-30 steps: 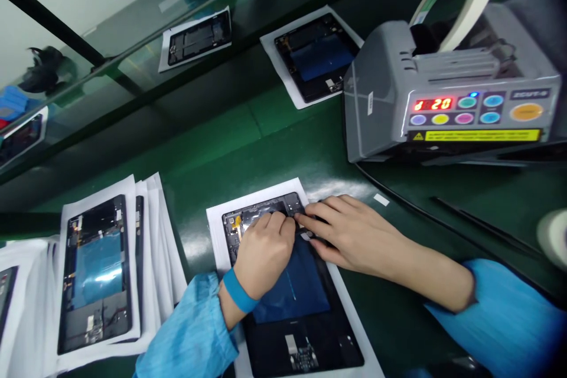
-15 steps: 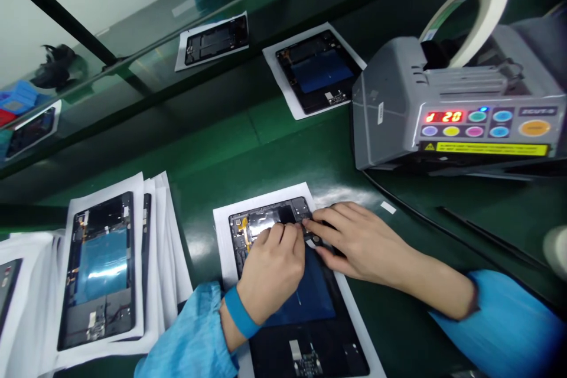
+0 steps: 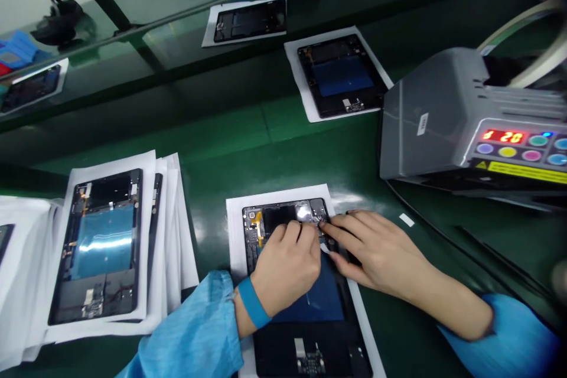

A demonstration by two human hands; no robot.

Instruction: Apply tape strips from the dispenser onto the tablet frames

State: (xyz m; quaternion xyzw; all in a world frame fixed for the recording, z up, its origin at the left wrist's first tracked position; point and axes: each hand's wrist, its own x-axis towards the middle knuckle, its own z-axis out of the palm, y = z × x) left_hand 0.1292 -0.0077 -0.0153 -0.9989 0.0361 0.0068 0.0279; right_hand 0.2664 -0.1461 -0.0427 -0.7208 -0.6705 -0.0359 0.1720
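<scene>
An opened tablet housing [image 3: 310, 301] lies on a white paper sheet [image 3: 234, 230], showing a blue inner panel and a yellow flex cable. My left hand [image 3: 287, 269], with a blue wristband [image 3: 253, 302] at its wrist, rests over the housing's upper part. My right hand [image 3: 376, 248] comes in from the right, and its fingertips meet the left fingers at the housing's top right edge. Anything small between the fingertips is hidden. A small white scrap [image 3: 325, 247] shows just below them.
A stack of tablet housings on paper [image 3: 101, 242] stands to the left. Another housing on paper [image 3: 341, 74] lies ahead. A grey tape dispenser [image 3: 465, 118] with a red display and a white tape roll [image 3: 538, 50] stands at right. A black cable [image 3: 443, 254] runs beside it.
The whole view has drifted, with the dispenser sliding toward the right edge. Both hands stay at the same housing edge, their fingertips still together.
</scene>
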